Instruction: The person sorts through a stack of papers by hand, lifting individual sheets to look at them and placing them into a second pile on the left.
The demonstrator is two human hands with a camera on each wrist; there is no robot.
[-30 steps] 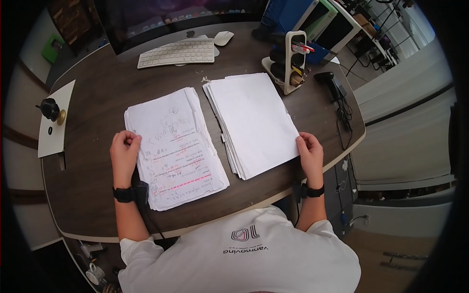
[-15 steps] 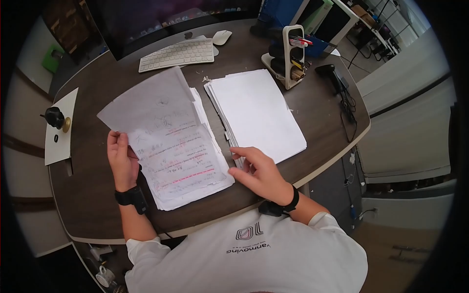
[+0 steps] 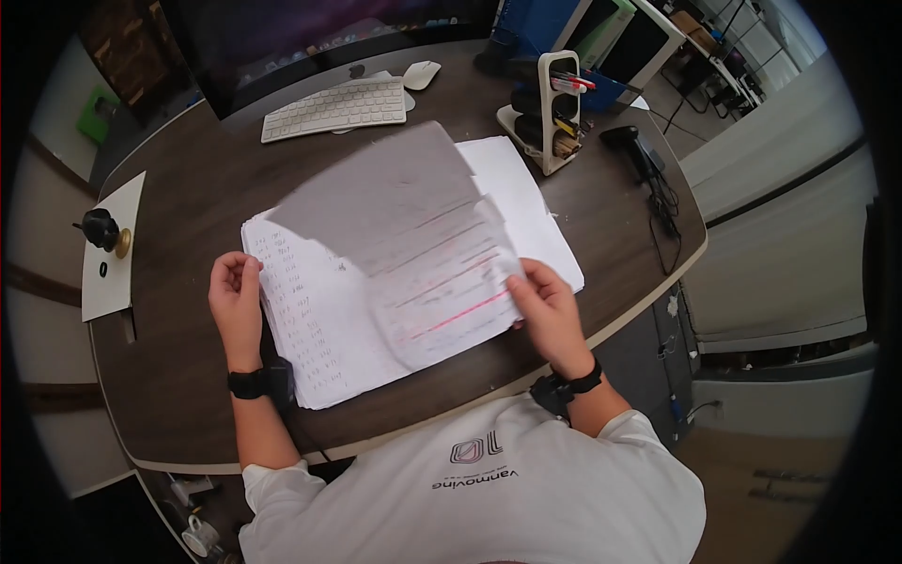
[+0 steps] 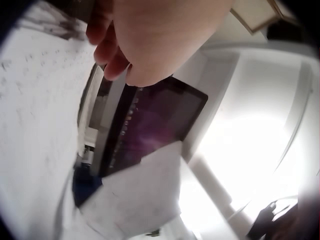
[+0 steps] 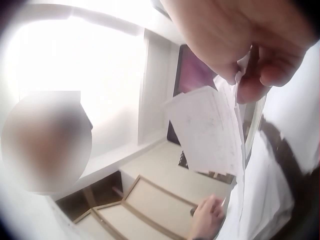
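My right hand point(image 3: 552, 315) pinches the right edge of a written sheet point(image 3: 413, 226), thumb on top, in the head view. The lifted sheet slants between two paper stacks, its far part raised and greyish. Beneath it lies the left stack point(image 3: 310, 329), whose top page has columns of handwriting along its left side. My left hand point(image 3: 237, 291) is at that stack's left edge, thumb and forefinger together; whether paper is between them cannot be told. The right stack point(image 3: 526, 202), blank on top, is partly covered. In the right wrist view the sheet point(image 5: 205, 130) hangs from my fingers.
A keyboard point(image 3: 334, 108) and mouse point(image 3: 422, 74) stand before the monitor point(image 3: 329, 38). At the back right are a pen holder point(image 3: 548, 113) and a black scanner-like device point(image 3: 634, 155) with a cable. A white board point(image 3: 108, 268) bearing a small black object lies far left.
The right hand came left from the right stack, took hold of the top sheet and moved it rightward. The left hand, which was lifting that sheet, has let it go.
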